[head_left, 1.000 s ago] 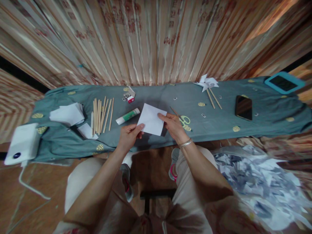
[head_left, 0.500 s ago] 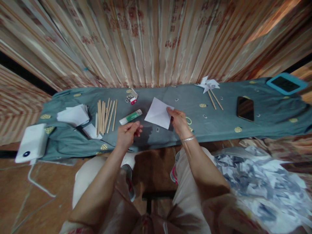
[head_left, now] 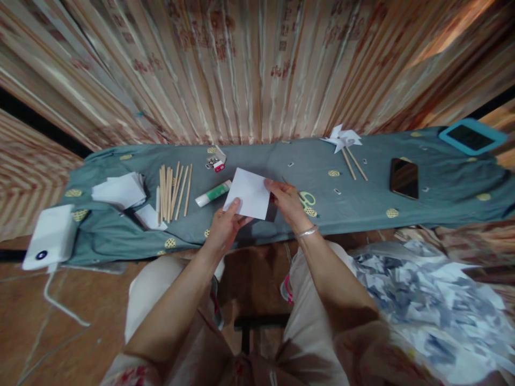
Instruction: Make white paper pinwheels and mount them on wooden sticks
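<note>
A square sheet of white paper [head_left: 250,192] is held between my two hands, raised a little over the cloth. My left hand [head_left: 227,225] pinches its lower left corner, thumb on top. At the upper right edge, my right hand [head_left: 287,201] grips it between thumb and fingers. Just left of the paper lies a green and white glue stick [head_left: 214,193]. Scissors with light green handles [head_left: 307,200] rest beside my right hand, partly covered by it. Behind the glue stick sits a small open box of pins [head_left: 218,163].
Several wooden sticks [head_left: 173,192] and a stack of white paper [head_left: 119,191] lie at left, near a white power bank [head_left: 50,236]. Paper pinwheels [head_left: 343,140], a phone [head_left: 404,178] and a blue-framed device [head_left: 471,137] are at right. Paper scraps [head_left: 434,300] fill a bag below.
My left hand has moved right and up and taken hold of the paper's corner. The paper has shifted left and turned, and my right hand has uncovered more of the scissors.
</note>
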### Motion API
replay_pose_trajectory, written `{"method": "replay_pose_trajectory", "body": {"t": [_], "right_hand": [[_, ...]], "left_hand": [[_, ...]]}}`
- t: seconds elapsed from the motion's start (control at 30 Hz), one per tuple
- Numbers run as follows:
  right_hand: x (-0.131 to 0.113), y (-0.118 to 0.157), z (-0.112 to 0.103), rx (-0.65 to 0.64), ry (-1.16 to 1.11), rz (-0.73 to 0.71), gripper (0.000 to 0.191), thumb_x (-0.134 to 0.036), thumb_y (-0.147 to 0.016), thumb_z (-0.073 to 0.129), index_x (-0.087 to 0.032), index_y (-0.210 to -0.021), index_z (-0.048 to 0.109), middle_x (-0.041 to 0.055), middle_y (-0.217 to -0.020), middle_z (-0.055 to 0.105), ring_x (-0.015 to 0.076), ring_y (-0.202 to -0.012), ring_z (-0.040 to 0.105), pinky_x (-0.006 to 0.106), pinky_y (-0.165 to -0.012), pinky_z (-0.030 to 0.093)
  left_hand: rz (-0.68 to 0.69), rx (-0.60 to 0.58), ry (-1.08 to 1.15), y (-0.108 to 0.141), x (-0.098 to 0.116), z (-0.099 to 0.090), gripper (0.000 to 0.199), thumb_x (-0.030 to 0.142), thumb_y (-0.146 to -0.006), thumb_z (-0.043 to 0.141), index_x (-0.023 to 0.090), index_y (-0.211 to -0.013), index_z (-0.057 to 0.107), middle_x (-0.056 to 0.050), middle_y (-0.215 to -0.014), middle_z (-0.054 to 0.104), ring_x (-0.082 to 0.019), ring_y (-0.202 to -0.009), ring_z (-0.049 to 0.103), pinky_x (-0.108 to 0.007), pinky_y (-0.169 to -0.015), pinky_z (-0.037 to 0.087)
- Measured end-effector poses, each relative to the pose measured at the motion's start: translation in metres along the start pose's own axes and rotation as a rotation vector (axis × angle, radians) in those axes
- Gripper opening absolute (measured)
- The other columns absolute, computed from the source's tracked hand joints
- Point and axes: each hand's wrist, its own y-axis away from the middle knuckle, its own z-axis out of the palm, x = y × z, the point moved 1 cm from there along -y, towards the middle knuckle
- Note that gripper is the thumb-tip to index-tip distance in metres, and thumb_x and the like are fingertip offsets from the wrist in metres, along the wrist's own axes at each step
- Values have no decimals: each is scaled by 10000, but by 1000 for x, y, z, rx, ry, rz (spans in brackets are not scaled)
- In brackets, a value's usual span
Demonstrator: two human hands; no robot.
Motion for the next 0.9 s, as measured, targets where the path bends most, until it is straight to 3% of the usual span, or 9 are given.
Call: {"method": "replay_pose_trajectory", "body": {"t": [0.07,0.13,0.2,0.27,0.43,0.6,0.73,0.83,0.9], "right_hand": [[-7,-1,-21,130,374,-142,409,-536,-898,533,-193,-958,747,84,-947,776,239,-882,705,364,-814,536],[-13,0,-43,227,815,-171,333,-360,-931,514,-180,-1124,718,132,-1069,759,286,-1011,695,407,-908,500],[-16,3,-60,196,1143,-86,340,-244,-919,502,-165,-1181,704,172,-1096,748,324,-1056,687,427,-922,488],[-16,8,-70,136,1292,-55,337,-219,-904,516,-155,-1168,714,181,-1118,741,335,-1079,678,417,-922,490],[-15,17,-76,142,1377,-105,338,-243,-885,569,-130,-1173,706,190,-1169,718,333,-1100,658,412,-938,485],[-16,26,-78,94,1469,-55,334,-280,-882,597,-161,-1178,693,173,-1136,729,302,-984,704,363,-820,504],[-16,28,-85,96,1502,12,330,-274,-871,611,-126,-1155,689,197,-1035,753,330,-936,722,382,-764,503],[-13,26,-87,87,1337,13,284,-259,-839,625,-153,-1086,716,158,-970,769,304,-904,728,379,-768,506],[-10,24,-84,88,1013,36,264,-276,-787,667,-167,-1020,728,107,-895,775,251,-842,727,340,-735,512]], "left_hand": [[27,36,4,-3,4,-2,333,338,-806,762,144,-1058,665,-88,-1035,777,-228,-967,741,-406,-941,579],[58,71,7,-5,9,-6,303,317,-824,744,140,-1054,658,-89,-1026,779,-211,-937,745,-393,-935,582],[83,97,12,-8,14,-9,276,300,-838,729,143,-1051,651,-90,-1032,780,-196,-909,746,-379,-922,588],[103,108,17,-10,17,-12,248,291,-849,717,153,-1041,642,-91,-1054,776,-192,-913,746,-373,-915,590],[134,120,12,-13,19,-14,236,313,-849,715,167,-1011,624,-110,-1100,766,-220,-1017,732,-383,-938,578],[129,110,-14,-14,18,-11,291,339,-841,730,162,-1044,621,-120,-1109,763,-230,-1030,732,-402,-950,573],[125,128,-5,-15,20,-9,246,304,-871,690,149,-1053,630,-130,-1102,764,-237,-1023,735,-412,-943,578],[130,120,9,-15,21,-9,231,296,-876,680,149,-1047,631,-133,-1121,758,-241,-1022,734,-419,-946,577],[137,112,13,-16,23,-10,247,313,-864,696,157,-1044,630,-132,-1135,754,-247,-1044,728,-419,-955,574]]}}
